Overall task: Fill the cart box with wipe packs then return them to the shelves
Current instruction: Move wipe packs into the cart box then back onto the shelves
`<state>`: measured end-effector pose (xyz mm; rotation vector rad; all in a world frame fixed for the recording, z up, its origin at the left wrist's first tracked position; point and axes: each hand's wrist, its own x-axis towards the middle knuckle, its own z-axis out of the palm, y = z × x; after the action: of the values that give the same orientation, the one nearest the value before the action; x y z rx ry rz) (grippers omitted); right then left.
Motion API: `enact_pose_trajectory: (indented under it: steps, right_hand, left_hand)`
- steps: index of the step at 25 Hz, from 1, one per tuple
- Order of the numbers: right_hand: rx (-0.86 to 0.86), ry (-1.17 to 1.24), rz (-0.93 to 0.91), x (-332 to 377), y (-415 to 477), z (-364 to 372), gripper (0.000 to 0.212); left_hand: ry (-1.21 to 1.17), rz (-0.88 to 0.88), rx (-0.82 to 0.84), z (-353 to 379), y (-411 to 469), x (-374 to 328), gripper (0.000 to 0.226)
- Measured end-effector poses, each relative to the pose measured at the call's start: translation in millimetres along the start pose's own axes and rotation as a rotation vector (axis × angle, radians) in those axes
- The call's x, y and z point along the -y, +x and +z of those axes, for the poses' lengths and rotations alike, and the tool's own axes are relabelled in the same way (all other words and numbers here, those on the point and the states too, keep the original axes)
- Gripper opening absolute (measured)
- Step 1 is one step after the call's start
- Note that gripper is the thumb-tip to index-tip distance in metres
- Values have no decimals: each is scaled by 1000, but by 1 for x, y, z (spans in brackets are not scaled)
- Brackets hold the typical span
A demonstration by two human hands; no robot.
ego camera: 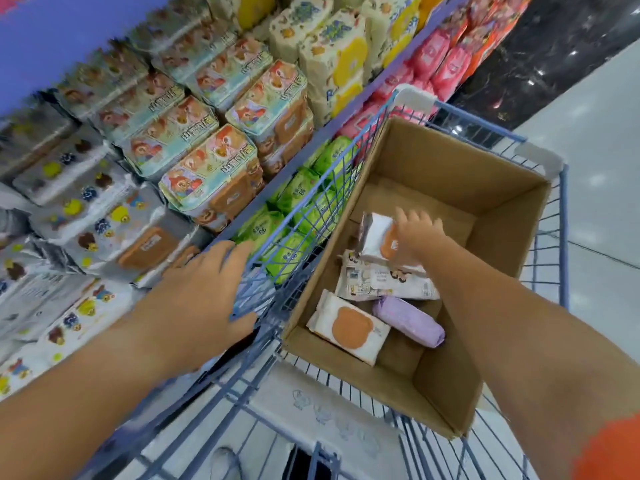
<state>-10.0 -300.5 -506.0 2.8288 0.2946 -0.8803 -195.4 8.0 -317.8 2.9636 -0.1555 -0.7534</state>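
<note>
The blurred right hand (417, 237) partly covers a white wipe pack (375, 237), its grip unclear.

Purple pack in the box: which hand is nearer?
Right. The right hand is inside the box, just beyond the purple pack; the left hand is outside, over the cart rim.

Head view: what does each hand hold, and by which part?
The right hand grips the tilted white wipe pack with orange lid by its lid-side edge; the left hand holds nothing.
</note>
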Motion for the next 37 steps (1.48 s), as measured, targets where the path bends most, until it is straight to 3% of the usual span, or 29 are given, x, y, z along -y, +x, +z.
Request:
enact_pose_trajectory:
  steps: [2,4,7,10,14,18,22,27,29,31,34,37]
  right_hand:
    - [-22,-10,-21,1,1,6,87]
    - [-86,136,-5,4,-16,-4,65]
    - [-63,685,48,12,-70,-46,35]
    - [50,1288,52,23,-142,-89,35]
    - [253,1857,-63,51,-243,-136,49]
    - [338,2142,-221,92,-331,-177,30]
    - [423,2205,-263,135,-389,-206,36]
    - [495,2082,-313,216,-427,-210,47]
    - [508,1964,-310,255,-437,-205,60]
    - [422,1819,-348,291,-452,-201,77]
    - [312,1641,-445,330,-470,-195,77]
    - [246,1442,-610,351,-478,-196,62]
  left_hand:
    - [-55,4,-67,-1,-1,-6,93]
    - [-115,1,-80,-4,-11,-7,92]
    - [-261,-56,-40,-20,-26,-12,91]
    - [-528,-117,26,-54,-35,-26,87]
    - [-892,-65,33,-98,-68,-48,98]
    - [-1173,40,-99,-125,-143,-70,101]
    - [-1221,50,-307,-139,-215,-66,92]
    - [-1002,-162,-703,-110,-290,-24,87]
    - [-833,-266,-762,-103,-311,0,85]
    - [-745,-370,-702,-97,-328,26,85]
    - [-928,-441,-634,-84,-346,67,79]
    - [-1504,-444,-670,-52,-365,112,89]
